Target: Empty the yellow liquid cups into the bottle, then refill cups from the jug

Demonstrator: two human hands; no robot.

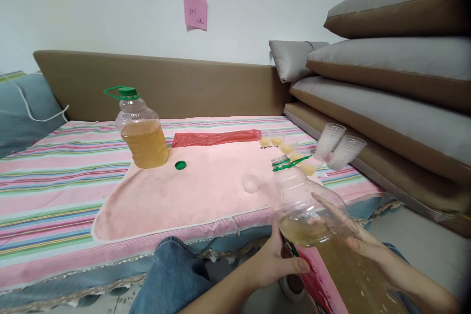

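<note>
A large clear plastic bottle (305,233) of amber liquid is held at a tilt over the bed's front edge, its uncapped mouth pointing up and away from me. My left hand (281,262) grips its near side, with the thumb by the pink label. On the right, my right hand (353,233) is spread along the bottle's upper side. A green carry ring (294,162) circles the neck. Just left of the neck, a clear plastic cup (251,182) is on the pink mat. A loose green cap (180,165) lies farther left.
A second capped bottle (145,140) stands at left. Several cups with yellow liquid (276,142) sit behind the held bottle, near two stacks of clear cups (336,144). A red plastic bag (217,138) lies along the mat's back. Thick cushions (390,93) are piled at right.
</note>
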